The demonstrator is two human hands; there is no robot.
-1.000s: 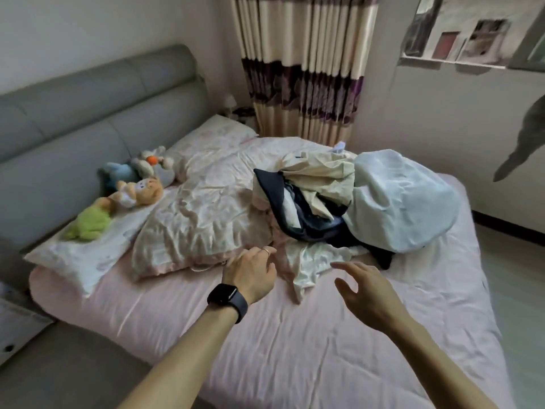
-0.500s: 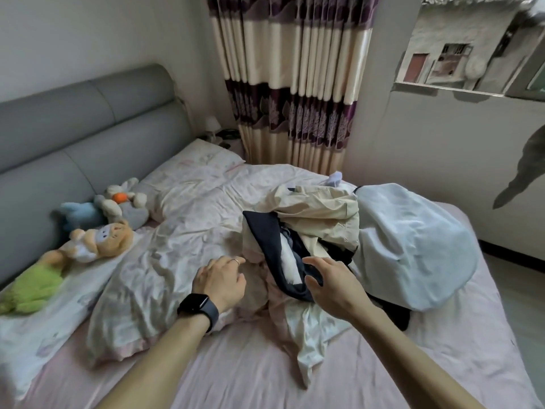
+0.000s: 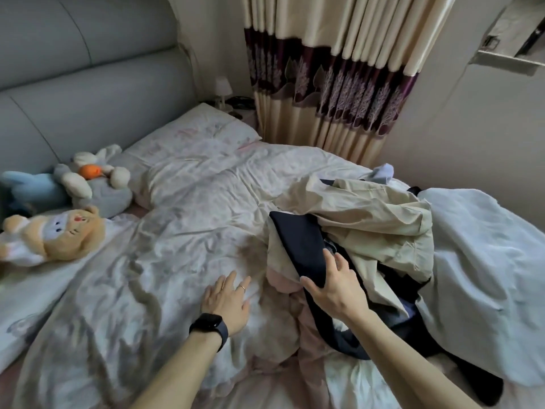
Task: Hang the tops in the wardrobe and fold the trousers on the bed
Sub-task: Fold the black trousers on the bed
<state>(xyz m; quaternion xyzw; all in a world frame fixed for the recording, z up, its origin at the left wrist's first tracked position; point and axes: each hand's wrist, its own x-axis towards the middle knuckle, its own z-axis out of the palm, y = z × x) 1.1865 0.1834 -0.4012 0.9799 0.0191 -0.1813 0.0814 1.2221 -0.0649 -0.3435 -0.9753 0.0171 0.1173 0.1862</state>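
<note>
- Lying on the quilt (image 3: 191, 231), the pile (image 3: 368, 219) sits right of both hands.
- Along the pile's left edge, the navy garment (image 3: 298, 240) runs toward the person.
- The right hand (image 3: 333, 287) pinches it; the left hand (image 3: 227, 299) lies flat, left of the pile.

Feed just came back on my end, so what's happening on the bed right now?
A person is starting on the clothes heaped on the bed. The right hand pinches the edge of a dark garment, thumb under and fingers over it. The left hand lies flat on the quilt beside the heap. A beige garment sits on top, with a pale blue one to its right. Nothing is folded yet, and no wardrobe is in view.
</note>
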